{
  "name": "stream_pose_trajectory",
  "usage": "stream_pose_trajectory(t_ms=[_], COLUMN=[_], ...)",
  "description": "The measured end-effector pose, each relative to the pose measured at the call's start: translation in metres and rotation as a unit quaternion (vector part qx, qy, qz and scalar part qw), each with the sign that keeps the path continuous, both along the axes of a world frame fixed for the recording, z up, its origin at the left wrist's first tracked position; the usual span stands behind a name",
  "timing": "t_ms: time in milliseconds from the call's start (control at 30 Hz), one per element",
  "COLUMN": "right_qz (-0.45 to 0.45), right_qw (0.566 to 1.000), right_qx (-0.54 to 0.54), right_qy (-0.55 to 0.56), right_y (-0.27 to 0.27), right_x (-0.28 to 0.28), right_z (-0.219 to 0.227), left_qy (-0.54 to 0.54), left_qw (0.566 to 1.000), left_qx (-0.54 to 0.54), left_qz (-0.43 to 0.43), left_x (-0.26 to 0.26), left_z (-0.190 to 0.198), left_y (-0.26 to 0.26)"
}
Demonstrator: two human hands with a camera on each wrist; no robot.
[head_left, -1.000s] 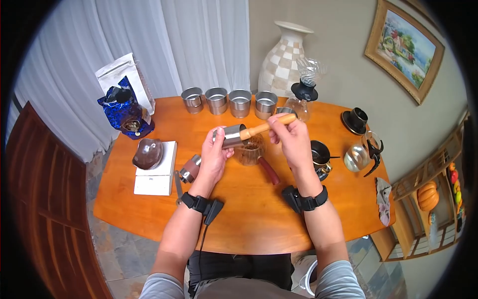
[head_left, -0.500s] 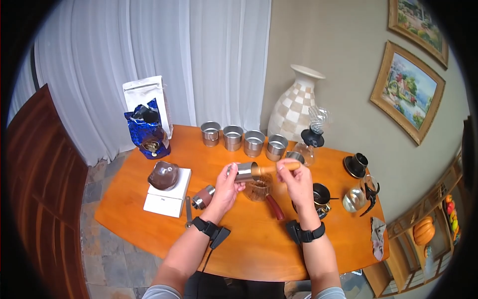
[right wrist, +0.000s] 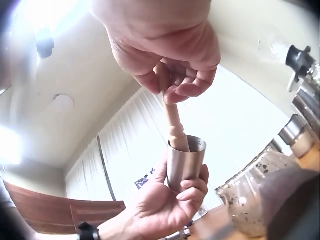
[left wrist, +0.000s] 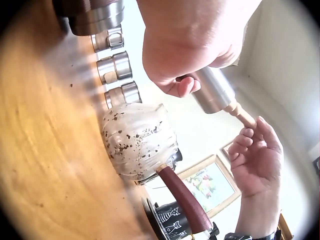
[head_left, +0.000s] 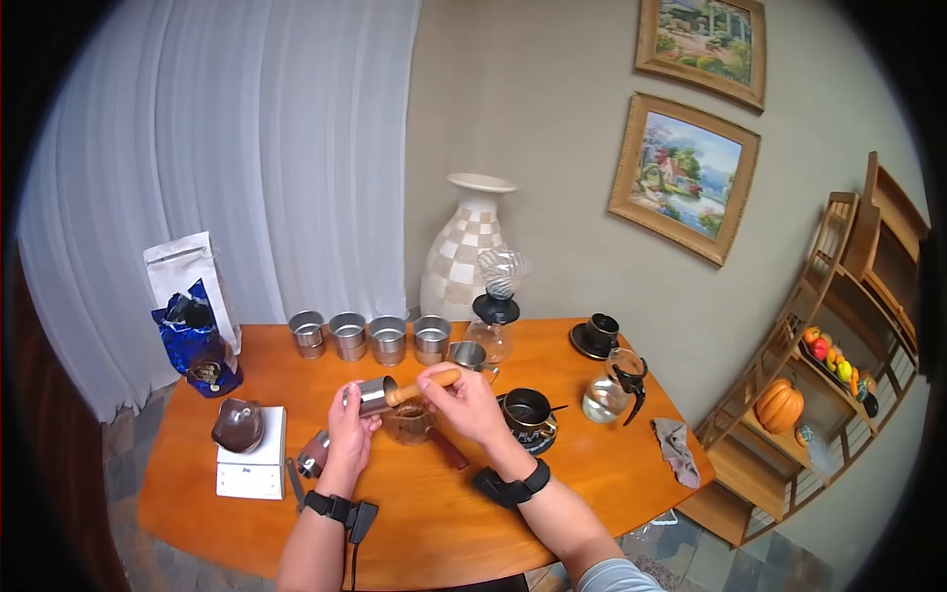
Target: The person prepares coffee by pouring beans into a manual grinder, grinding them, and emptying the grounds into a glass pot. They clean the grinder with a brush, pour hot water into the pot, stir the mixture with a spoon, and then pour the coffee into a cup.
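My left hand grips a steel cylinder, tilted on its side with its mouth toward the right. A wooden stick reaches into that mouth, its other end pinched by my right hand. In the right wrist view the stick stands inside the steel cylinder, near one side of the rim. Below the hands is a glass pot with dark specks on its wall and a red-brown handle. What lies deep in the cylinder is hidden.
Steel cups line the back of the table. At left are a scale with a dark bowl, coffee bags and a grinder-like cylinder. To the right stand a black cup, a glass server and a cloth.
The head view has swung up and to the right, so the table sits lower and further left. Both hands keep their grips on the cylinder and the stick.
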State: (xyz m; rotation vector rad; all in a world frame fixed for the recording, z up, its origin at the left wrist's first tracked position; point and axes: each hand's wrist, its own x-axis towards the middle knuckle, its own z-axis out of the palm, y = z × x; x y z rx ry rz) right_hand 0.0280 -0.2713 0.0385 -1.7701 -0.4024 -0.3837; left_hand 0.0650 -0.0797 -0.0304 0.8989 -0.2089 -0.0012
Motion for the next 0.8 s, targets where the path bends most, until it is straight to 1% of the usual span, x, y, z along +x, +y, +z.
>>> stream_pose_trajectory(t_ms=[67, 100, 167, 233, 300, 333, 367, 433, 467, 533, 567, 633, 667, 700, 767, 800], right_qz=[0.058, 0.054, 0.025, 0.022, 0.008, 0.017, 0.015, 0.084, 0.081, 0.042, 0.038, 0.013, 0.045, 0.044, 0.101, 0.101], right_qw=[0.992, 0.993, 0.994, 0.996, 1.0, 0.999, 0.999, 0.988, 0.988, 0.993, 0.993, 0.999, 0.999, 0.999, 0.984, 0.984], right_qx=[0.108, 0.105, 0.109, 0.086, -0.016, 0.009, 0.009, 0.128, 0.129, 0.114, 0.116, -0.042, -0.008, -0.007, 0.136, 0.136], right_qy=[0.035, 0.031, -0.019, -0.009, 0.014, 0.026, 0.027, 0.03, 0.031, 0.002, 0.006, 0.022, 0.026, 0.026, 0.056, 0.058], right_y=[-0.001, 0.0, 0.003, 0.001, -0.001, 0.0, 0.0, -0.001, -0.001, 0.001, -0.001, -0.005, -0.005, -0.006, -0.005, -0.004], right_x=[0.002, 0.001, -0.003, -0.003, 0.0, 0.0, 0.001, 0.003, 0.002, -0.003, -0.003, -0.001, 0.004, 0.004, 0.007, 0.007], right_z=[0.001, 0.004, 0.008, 0.008, 0.001, 0.0, 0.0, 0.002, 0.004, 0.01, 0.01, 0.007, 0.0, 0.0, 0.0, 0.001], left_qy=[0.002, 0.009, 0.013, 0.025, 0.026, 0.026, 0.025, 0.025, 0.024, 0.028, 0.032, 0.019, 0.024, 0.024, 0.029, 0.031], left_qw=[1.0, 1.0, 1.0, 0.999, 0.999, 1.0, 1.0, 1.0, 1.0, 0.999, 0.999, 1.0, 1.0, 1.0, 1.0, 1.0], left_qx=[-0.009, -0.016, -0.023, -0.016, -0.018, -0.014, -0.008, -0.009, -0.016, -0.018, -0.017, -0.012, -0.011, -0.01, -0.001, -0.001], left_qz=[-0.005, -0.005, -0.012, -0.015, -0.017, -0.01, -0.002, 0.0, -0.001, -0.006, -0.008, -0.012, 0.001, 0.0, 0.003, 0.003], left_x=[-0.004, -0.005, -0.002, -0.003, -0.001, -0.002, -0.003, -0.003, -0.003, -0.005, -0.004, -0.001, -0.001, -0.001, -0.003, -0.003], left_z=[0.008, 0.009, 0.007, 0.008, 0.004, 0.006, 0.007, 0.007, 0.009, 0.012, 0.008, 0.004, 0.004, 0.005, 0.008, 0.009], left_y=[0.0, -0.001, -0.001, 0.0, 0.0, -0.001, -0.001, 0.0, 0.0, 0.001, 0.001, 0.002, 0.0, 0.0, 0.0, 0.0])
